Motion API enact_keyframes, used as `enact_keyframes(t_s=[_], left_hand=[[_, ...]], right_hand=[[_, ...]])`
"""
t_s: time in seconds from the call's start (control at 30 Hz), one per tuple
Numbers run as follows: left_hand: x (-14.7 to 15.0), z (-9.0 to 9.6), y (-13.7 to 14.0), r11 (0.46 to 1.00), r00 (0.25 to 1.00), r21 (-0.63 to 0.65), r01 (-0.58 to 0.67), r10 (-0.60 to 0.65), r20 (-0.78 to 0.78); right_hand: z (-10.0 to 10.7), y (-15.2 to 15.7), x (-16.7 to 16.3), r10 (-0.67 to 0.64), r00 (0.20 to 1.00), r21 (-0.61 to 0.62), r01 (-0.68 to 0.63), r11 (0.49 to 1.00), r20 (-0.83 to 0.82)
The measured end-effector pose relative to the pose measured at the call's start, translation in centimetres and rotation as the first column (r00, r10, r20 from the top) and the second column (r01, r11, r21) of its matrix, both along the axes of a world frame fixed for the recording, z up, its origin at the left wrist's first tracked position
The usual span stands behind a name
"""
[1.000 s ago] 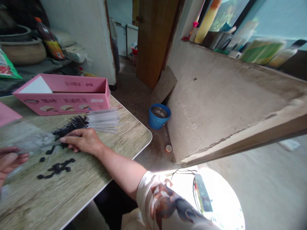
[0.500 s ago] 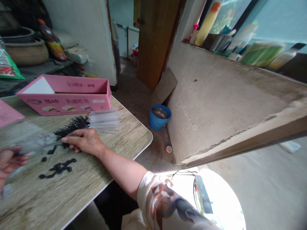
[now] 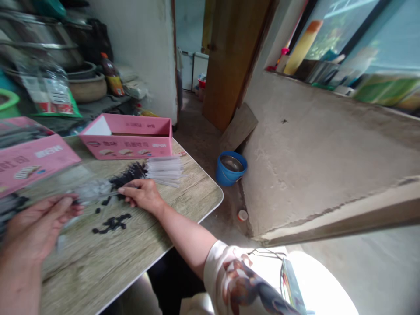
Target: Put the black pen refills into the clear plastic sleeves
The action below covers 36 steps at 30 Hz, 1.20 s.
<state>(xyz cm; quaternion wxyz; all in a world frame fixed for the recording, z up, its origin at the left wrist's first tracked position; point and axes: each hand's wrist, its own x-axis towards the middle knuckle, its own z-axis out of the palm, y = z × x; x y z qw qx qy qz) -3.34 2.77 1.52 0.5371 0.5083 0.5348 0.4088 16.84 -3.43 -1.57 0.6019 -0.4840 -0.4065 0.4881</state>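
Observation:
My left hand [image 3: 39, 225] is closed in a pinch at the left of the table, with something small and dark, too blurred to name, at its fingertips. My right hand [image 3: 144, 195] pinches a thin translucent stick [image 3: 113, 193] that points left. Just behind it lies a bundle of translucent sticks [image 3: 166, 169] with a mass of black ends [image 3: 129, 173]. Between the hands are small clear plastic pieces [image 3: 93, 189], blurred. Several small black caps [image 3: 114, 223] lie loose on the wood-grain table [image 3: 131, 258] in front of the hands.
A pink open box [image 3: 131, 148] stands at the table's back edge; another pink box [image 3: 39, 159], holding dark items, is at the left. Beyond the rounded table corner a blue bucket [image 3: 226, 175] stands on the floor by the wall. At lower right is a white round surface [image 3: 324, 280].
The view has swung left, so everything sits further right and more of the left box shows. My left hand has come further into view, fingers pinched. My right hand stays by the bundle.

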Motion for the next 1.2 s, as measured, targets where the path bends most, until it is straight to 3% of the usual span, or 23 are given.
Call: enact_keyframes(t_s=[0.13, 0.4, 0.47, 0.77, 1.2], left_hand=[[-0.6, -1.5, 0.8, 0.993, 0.984, 0.105, 0.05, -0.066, 0.163], [-0.3, -1.0, 0.0, 0.98, 0.943, 0.164, 0.114, -0.159, 0.291], [-0.3, -1.3, 0.1, 0.983, 0.946, 0.134, 0.121, -0.156, 0.286], [0.0, -1.1, -0.2, 0.962, 0.913, 0.235, 0.141, -0.218, 0.344], [0.0, -1.8, 0.0, 0.965, 0.903, 0.208, 0.162, -0.23, 0.364]], right_hand=[[0.4, -0.3, 0.0, -0.003, 0.999, 0.018, 0.002, 1.0, 0.046], [0.8, -0.7, -0.1, -0.053, 0.992, 0.021, 0.051, 0.998, 0.116], [0.7, -0.7, 0.0, -0.049, 0.989, 0.031, 0.045, 0.998, 0.142], [0.1, -0.6, 0.3, -0.049, 0.989, 0.057, 0.042, 0.998, 0.138], [0.3, -0.5, 0.3, -0.08, 0.991, 0.027, 0.077, 0.997, 0.105]])
